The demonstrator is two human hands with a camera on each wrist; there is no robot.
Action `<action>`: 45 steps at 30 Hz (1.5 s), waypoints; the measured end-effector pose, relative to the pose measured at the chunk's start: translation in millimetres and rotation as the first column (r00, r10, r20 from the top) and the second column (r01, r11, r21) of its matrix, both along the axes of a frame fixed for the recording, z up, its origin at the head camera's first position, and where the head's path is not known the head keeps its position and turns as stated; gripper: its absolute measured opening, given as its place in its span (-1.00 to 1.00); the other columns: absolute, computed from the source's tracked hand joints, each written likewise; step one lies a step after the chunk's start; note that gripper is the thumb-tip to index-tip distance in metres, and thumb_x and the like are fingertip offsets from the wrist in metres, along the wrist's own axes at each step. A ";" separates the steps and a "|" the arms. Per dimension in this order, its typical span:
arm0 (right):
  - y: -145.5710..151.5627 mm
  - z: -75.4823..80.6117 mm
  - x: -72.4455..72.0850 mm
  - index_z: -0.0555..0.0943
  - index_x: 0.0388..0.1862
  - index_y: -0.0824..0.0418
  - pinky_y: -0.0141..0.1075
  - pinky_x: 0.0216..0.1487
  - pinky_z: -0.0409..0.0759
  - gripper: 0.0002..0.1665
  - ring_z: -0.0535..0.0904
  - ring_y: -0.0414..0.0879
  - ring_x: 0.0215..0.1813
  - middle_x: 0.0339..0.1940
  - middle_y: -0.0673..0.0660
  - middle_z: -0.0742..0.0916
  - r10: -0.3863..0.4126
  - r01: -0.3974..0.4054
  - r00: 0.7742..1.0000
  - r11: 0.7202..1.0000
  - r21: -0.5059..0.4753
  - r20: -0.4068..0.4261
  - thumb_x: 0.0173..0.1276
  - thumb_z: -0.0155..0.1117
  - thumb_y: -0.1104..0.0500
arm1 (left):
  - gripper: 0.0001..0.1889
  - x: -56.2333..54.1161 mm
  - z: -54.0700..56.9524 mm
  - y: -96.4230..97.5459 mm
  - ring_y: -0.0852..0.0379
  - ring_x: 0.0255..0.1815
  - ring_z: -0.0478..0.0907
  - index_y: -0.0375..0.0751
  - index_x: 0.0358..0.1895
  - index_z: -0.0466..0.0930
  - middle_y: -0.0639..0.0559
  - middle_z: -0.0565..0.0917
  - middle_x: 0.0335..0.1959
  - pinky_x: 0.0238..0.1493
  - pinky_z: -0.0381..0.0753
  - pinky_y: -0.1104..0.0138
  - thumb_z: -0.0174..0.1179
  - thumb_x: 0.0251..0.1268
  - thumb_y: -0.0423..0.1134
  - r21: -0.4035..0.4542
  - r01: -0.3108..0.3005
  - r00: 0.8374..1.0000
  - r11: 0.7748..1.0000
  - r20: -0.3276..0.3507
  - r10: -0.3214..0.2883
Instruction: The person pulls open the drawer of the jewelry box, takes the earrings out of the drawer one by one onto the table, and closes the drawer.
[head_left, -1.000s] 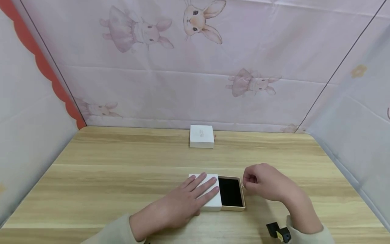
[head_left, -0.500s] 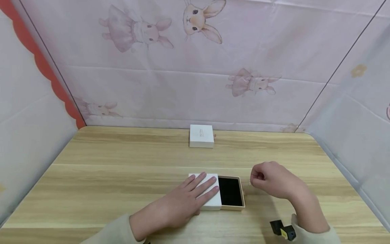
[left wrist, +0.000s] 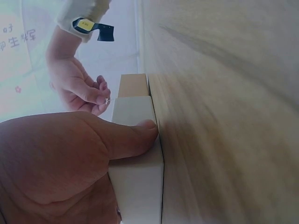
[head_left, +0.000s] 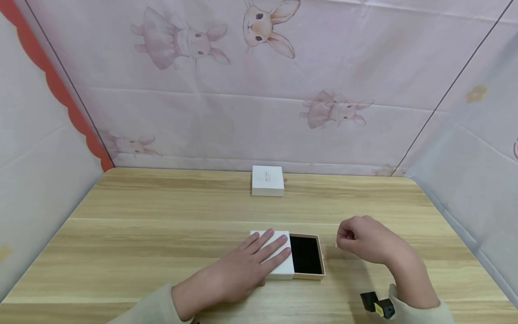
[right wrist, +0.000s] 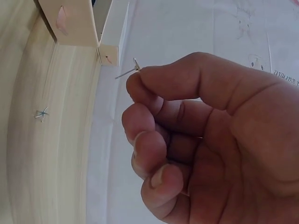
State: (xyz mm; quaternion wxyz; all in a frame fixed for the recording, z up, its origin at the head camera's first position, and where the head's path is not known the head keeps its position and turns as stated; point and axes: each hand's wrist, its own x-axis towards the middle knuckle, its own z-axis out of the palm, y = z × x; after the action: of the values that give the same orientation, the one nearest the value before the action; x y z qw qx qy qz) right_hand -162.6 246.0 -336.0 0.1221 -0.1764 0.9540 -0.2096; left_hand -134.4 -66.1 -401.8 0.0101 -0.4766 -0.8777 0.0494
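My left hand lies over a white drawer box, its fingers straight and spread on top. The left thumb presses the box's near side in the left wrist view. The drawer stands partly slid out to the right, with a black pad inside. To the right of it, my right hand is raised above the table. Its thumb and forefinger pinch a tiny silvery earring with a thin post. A small star-shaped piece lies on the table below that hand.
A second white box with printing on its lid stands at the back of the wooden table, near the fabric backdrop. A black camera mount sits at my right wrist. A ribbon tab hangs from the drawer's front.
My right hand has moved a little to the right, away from the drawer's edge, still pinching the earring. The left hand and both boxes stay where they were.
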 end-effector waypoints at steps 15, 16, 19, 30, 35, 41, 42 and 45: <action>3.9 -6.0 -1.5 0.62 -0.50 0.08 -0.37 -0.48 0.37 -0.86 0.38 -0.25 -0.55 -0.64 -0.12 0.51 0.004 -0.004 1.000 1.000 0.009 0.031 0.23 0.22 0.25 | -0.25 0.7 0.6 0.3 -0.14 0.64 -0.12 -0.01 0.64 -0.10 -0.03 -0.11 0.66 0.55 0.10 -0.01 0.05 0.52 -0.08 0.000 0.001 1.000 1.000 -0.005 -0.001; 3.9 -6.1 -1.2 0.62 -0.50 0.08 -0.37 -0.48 0.37 -0.87 0.38 -0.24 -0.55 -0.64 -0.12 0.51 0.004 -0.004 0.999 1.000 0.011 0.033 0.23 0.23 0.24 | -0.25 0.6 0.7 0.3 -0.14 0.64 -0.12 -0.01 0.64 -0.10 -0.03 -0.11 0.66 0.55 0.10 0.00 0.05 0.52 -0.08 0.000 0.001 1.000 1.000 -0.005 -0.001; 3.9 -6.7 -0.5 0.63 -0.50 0.08 -0.37 -0.48 0.36 -0.87 0.37 -0.23 -0.54 -0.63 -0.11 0.51 0.005 -0.006 0.999 1.000 0.013 0.038 0.23 0.24 0.24 | -0.26 0.7 0.9 0.2 -0.14 0.64 -0.12 0.00 0.64 -0.10 -0.03 -0.11 0.66 0.55 0.10 0.00 0.05 0.53 -0.08 0.001 0.000 1.000 1.000 -0.004 0.000; 6.4 -10.8 -2.4 0.63 -0.55 0.08 -0.35 -0.48 0.33 -0.84 0.36 -0.20 -0.54 -0.66 -0.10 0.49 -0.029 0.026 0.997 0.999 0.045 0.071 0.19 0.24 0.28 | -0.25 0.7 1.3 -0.5 -0.13 0.65 -0.14 0.02 0.64 -0.13 -0.01 -0.14 0.67 0.56 0.09 0.00 0.03 0.53 -0.07 0.000 -0.006 1.000 1.000 0.011 0.006; 9.3 -14.4 -3.5 0.62 -0.55 0.09 -0.33 -0.48 0.32 -0.84 0.36 -0.19 -0.54 -0.64 -0.09 0.49 -0.031 0.027 0.996 0.999 0.047 0.082 0.22 0.25 0.26 | -0.25 0.9 2.4 -0.5 -0.13 0.65 -0.14 0.02 0.64 -0.14 -0.01 -0.14 0.67 0.56 0.08 0.00 0.02 0.54 -0.07 -0.002 -0.007 1.000 1.000 0.018 0.007; 10.6 -16.6 -4.3 0.57 -0.60 0.10 -0.32 -0.47 0.31 -0.78 0.34 -0.18 -0.54 -0.66 -0.09 0.46 -0.043 0.037 0.994 0.997 0.061 0.102 0.24 0.26 0.25 | -0.25 1.4 3.9 -0.6 -0.12 0.65 -0.14 0.02 0.64 -0.14 0.00 -0.15 0.67 0.56 0.08 0.00 0.02 0.54 -0.07 -0.001 -0.009 1.000 1.000 0.021 0.009; 11.0 -16.6 -4.5 0.56 -0.61 0.10 -0.32 -0.47 0.31 -0.77 0.34 -0.18 -0.54 -0.66 -0.09 0.45 -0.043 0.037 0.994 0.997 0.061 0.103 0.24 0.26 0.25 | -0.25 1.5 3.9 -0.6 -0.13 0.65 -0.14 0.02 0.64 -0.14 0.00 -0.15 0.67 0.56 0.08 0.00 0.03 0.53 -0.07 0.001 -0.008 1.000 1.000 0.021 0.008; 11.7 -16.3 -5.9 0.54 -0.64 0.09 -0.32 -0.47 0.30 -0.76 0.33 -0.18 -0.55 -0.67 -0.09 0.44 -0.050 0.043 0.993 0.997 0.065 0.110 0.21 0.25 0.26 | -0.24 0.9 4.2 -0.5 -0.13 0.65 -0.14 0.02 0.64 -0.14 -0.01 -0.14 0.67 0.56 0.08 0.00 0.03 0.53 -0.08 0.004 -0.007 1.000 1.000 0.021 0.007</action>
State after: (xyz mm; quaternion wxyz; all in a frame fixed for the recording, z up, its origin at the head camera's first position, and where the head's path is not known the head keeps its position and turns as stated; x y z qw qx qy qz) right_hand -168.5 257.7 -352.4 0.1759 -0.1382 0.9556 -0.1920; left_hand -133.5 -66.7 -397.5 0.0016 -0.4739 -0.8796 0.0425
